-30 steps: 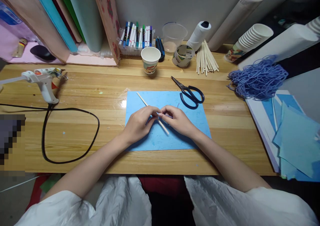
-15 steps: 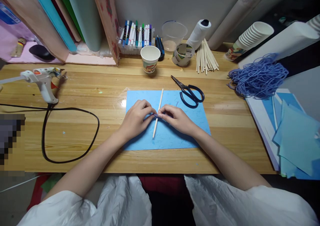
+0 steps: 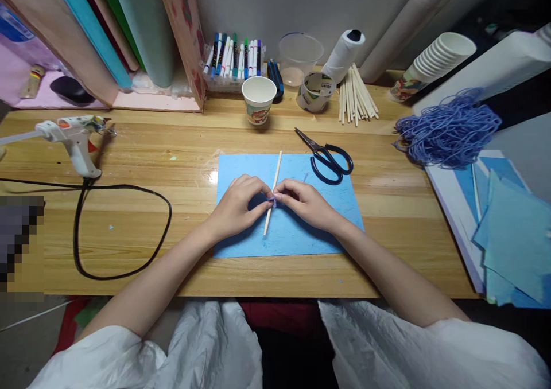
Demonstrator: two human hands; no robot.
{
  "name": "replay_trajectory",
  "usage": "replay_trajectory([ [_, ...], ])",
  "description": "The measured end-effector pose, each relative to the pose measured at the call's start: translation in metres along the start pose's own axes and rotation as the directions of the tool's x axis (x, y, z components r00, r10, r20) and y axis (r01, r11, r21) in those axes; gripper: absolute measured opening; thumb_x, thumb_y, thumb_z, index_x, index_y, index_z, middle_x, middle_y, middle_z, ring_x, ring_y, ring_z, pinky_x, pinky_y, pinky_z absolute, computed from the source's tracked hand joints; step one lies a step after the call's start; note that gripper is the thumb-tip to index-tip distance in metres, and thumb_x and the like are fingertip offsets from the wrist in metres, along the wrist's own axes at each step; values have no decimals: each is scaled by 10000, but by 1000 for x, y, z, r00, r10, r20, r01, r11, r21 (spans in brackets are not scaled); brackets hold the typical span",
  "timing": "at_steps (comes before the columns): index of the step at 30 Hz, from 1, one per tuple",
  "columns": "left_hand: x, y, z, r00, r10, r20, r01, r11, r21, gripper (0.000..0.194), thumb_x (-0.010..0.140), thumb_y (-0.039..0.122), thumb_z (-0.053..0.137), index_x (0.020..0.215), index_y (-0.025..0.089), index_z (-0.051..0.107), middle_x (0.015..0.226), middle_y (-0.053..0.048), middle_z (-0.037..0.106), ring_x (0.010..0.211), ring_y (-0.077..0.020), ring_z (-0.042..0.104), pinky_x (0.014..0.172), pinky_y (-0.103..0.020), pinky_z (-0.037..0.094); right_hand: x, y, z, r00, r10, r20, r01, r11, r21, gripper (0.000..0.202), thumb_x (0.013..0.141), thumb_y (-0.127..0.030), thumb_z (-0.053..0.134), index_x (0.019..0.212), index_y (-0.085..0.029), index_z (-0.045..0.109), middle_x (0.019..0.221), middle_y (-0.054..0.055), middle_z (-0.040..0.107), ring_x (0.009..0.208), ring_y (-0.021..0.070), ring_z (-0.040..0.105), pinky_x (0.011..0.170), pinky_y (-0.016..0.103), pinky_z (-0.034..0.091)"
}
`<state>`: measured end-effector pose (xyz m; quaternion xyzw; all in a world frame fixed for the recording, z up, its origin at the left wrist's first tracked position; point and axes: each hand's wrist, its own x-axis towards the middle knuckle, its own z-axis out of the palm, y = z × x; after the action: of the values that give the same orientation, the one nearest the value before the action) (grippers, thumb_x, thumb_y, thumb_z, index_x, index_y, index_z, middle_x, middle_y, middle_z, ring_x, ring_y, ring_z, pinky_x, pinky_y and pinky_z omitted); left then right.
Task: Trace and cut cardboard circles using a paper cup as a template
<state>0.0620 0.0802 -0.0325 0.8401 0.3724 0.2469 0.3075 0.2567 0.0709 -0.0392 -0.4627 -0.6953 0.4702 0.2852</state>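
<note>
A thin wooden stick (image 3: 267, 224) lies slanted over a blue sheet (image 3: 241, 245) on the wooden table. Across the stick's middle is a short piece of purple cord (image 3: 274, 202). My left hand (image 3: 241, 206) pinches the cord from the left side. From the right, my right hand (image 3: 306, 204) pinches it too, fingertips close to those of my left hand. Black-handled scissors (image 3: 325, 156) rest on the sheet's upper right corner, partly on the wood. The fingertips hide part of the cord.
A glue gun (image 3: 75, 142) and its looped black cable (image 3: 170, 211) are at left. Behind stand a paper cup (image 3: 259, 102), markers (image 3: 235, 59), a tape roll (image 3: 316, 93) and wooden sticks (image 3: 356, 99). Purple cord bundle (image 3: 447, 129) and blue papers (image 3: 514, 234) are at right.
My fingers have shifted slightly at the stick, and the cord between them now shows a small bend or loop hanging at the crossing. The whole view has moved a little.
</note>
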Motion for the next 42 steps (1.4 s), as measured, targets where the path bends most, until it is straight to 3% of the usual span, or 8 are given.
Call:
replay_trajectory([
  [4,-1,-2,2,996,40,-75,-36,998,50,115,850,243,604,927,186,542,867,-16,627,820,-161,551,772,-302,401,0,1,1,1000,-4,8,4,1000,-22,143,889,-277,516,841,-169,597,828,23,616,772,146,547,706,263,404],
  [10,-1,-4,2,983,162,-87,-153,983,102,73,878,246,574,911,182,587,842,-23,665,808,-158,588,770,-305,420,0,2,0,1000,-19,22,20,999,-44,122,887,-246,514,833,-172,594,812,16,604,762,141,537,694,257,394],
  [18,-3,-12,1,977,139,-159,-127,988,88,117,883,254,566,925,179,645,846,-36,712,812,-160,649,752,-283,482,0,0,0,1000,14,-5,-14,1000,-20,154,879,-302,535,843,-172,611,827,24,637,751,144,552,687,269,409],
  [23,-3,-13,-2,985,67,-161,-53,994,91,147,872,286,582,941,183,662,861,-41,724,777,-160,666,699,-271,487,-1,3,-4,999,35,-10,-35,999,-17,130,840,-289,589,803,-172,633,799,20,660,739,148,574,676,269,418],
  [33,0,-26,-17,993,35,-117,5,946,324,172,903,261,523,835,163,647,776,-44,668,711,-172,597,680,-299,434,-2,5,-21,999,28,26,-24,986,-167,115,840,-260,580,783,-169,621,789,22,642,719,143,553,658,256,403],
  [38,2,-32,-26,991,10,-134,55,878,476,205,910,298,505,806,176,633,761,-42,661,721,-195,589,683,-319,413,-2,3,-27,992,-30,123,61,964,-260,112,876,-229,530,800,-169,588,822,37,626,768,156,548,716,275,401],
  [42,4,-35,-24,982,-24,-188,116,860,498,212,913,297,490,799,186,630,770,-36,669,735,-202,593,686,-324,406,-4,0,-26,971,-102,216,162,945,-285,113,900,-184,483,809,-169,549,836,41,599,770,153,536,733,280,396],
])
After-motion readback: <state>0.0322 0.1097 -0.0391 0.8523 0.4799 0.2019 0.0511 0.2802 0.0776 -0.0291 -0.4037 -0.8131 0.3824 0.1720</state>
